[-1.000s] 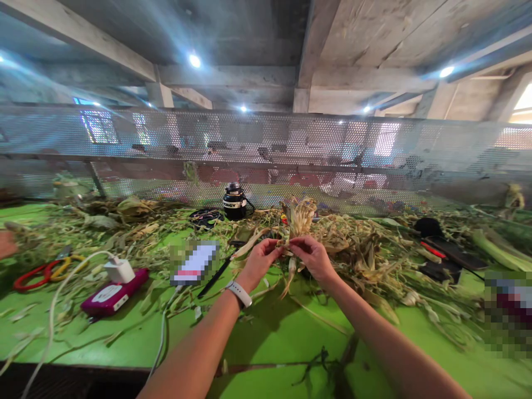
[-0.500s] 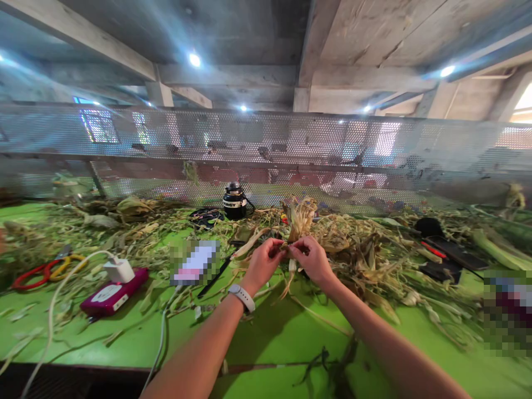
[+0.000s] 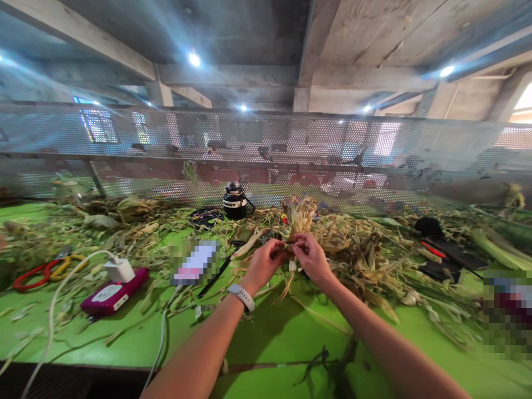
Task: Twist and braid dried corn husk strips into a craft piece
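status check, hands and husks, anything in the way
Left hand and right hand: fingertips together at dried husk bundle, exact grip unclear. Bundle fanned upward. Loose husk heap beside right hand.

The desk [image 3: 266,338] has a smooth green top with a soft sheen, resembling plastic laminate. Along its far edge, the screen [image 3: 236,136] is perforated metal with a dull silvery shine. The dried husk bundle [image 3: 302,216] is papery and matt, its upper ends ribbed and frayed, and the husk heap [image 3: 366,249] toward the right edge looks brittle, crumpled and rough. Near the left edge, the magenta power block [image 3: 116,296] is glossy hard plastic, the white adapter [image 3: 119,270] smooth plastic. The black bottle [image 3: 235,202] near the far edge is glossy; the ceiling beam [image 3: 233,75] is rough, matt concrete.
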The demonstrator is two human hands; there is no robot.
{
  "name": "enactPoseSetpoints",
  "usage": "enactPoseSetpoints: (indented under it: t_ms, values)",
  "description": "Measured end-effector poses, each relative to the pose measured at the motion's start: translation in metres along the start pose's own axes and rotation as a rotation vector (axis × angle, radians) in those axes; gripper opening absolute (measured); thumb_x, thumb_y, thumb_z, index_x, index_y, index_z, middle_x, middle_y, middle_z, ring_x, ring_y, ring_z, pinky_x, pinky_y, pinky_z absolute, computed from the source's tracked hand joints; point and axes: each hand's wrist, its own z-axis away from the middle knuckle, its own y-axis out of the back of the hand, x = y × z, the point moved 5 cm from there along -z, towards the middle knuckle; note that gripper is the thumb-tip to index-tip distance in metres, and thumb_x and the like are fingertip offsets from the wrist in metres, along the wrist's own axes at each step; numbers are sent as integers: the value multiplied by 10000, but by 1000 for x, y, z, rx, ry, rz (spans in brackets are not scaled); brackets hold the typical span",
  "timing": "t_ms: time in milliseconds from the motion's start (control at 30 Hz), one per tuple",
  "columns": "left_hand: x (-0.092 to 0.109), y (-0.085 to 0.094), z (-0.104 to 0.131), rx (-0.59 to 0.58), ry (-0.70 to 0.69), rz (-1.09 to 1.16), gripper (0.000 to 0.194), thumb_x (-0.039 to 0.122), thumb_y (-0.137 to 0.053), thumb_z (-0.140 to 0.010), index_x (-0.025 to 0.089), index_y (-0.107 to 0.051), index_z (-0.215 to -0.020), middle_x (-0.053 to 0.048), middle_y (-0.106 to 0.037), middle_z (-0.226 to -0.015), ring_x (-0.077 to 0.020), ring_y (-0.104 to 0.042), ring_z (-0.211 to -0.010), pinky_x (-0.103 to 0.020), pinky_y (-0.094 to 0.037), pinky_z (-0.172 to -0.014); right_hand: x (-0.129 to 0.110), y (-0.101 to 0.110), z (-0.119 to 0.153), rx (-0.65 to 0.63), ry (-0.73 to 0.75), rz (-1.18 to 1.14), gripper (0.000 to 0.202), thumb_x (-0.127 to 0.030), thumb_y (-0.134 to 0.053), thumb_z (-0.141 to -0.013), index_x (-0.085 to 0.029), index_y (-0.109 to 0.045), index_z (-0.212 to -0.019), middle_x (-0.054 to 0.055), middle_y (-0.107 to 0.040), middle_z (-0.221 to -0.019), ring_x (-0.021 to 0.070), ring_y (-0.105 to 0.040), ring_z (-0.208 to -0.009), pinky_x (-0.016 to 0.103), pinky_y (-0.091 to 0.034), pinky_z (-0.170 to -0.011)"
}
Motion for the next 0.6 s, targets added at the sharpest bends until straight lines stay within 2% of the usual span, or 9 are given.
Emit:
enactPoseSetpoints:
  t_ms: [167, 333, 467, 600]
  values:
    - [-1, -3, 1, -89, -39, -21, 206, 278, -568, -772, 168, -577, -946, -63, -682, -849, -177, -631, -761, -287, -483, -701, -9, 1, 4, -37, -40, 72, 229, -359, -498, -774, -193, -489, -932, -14, -568, -681, 136, -526, -616, 244, -410, -567]
    - [7, -1, 4, -90, -106, -206, 408, 276, -554, -793, 144, -463, -1168, -41, -679, -753, -171, -606, -673, -286, -449, -669, -13, 0, 5, -64, 28, 195, 200, -372, -559, -741, -197, -492, -809, -17, -554, -659, 134, -515, -599, 250, -407, -576]
    - [10, -3, 6, -118, -143, -311, 396, 256, -521, -813, 157, -446, -1189, -51, -688, -792, -182, -620, -712, -282, -433, -676, -8, -3, 4, -92, 53, 228, 115, -305, -556, -707, -197, -518, -713, -32, -535, -608, 121, -488, -572, 244, -394, -575]
    - [8, -5, 8, -168, -127, -368, 374, 229, -506, -818, 180, -454, -1185, -78, -699, -884, -209, -642, -786, -294, -432, -697, 2, -3, 1, -97, -25, 156, 109, -297, -548, -680, -193, -541, -646, -37, -503, -569, 116, -457, -550, 239, -369, -546]
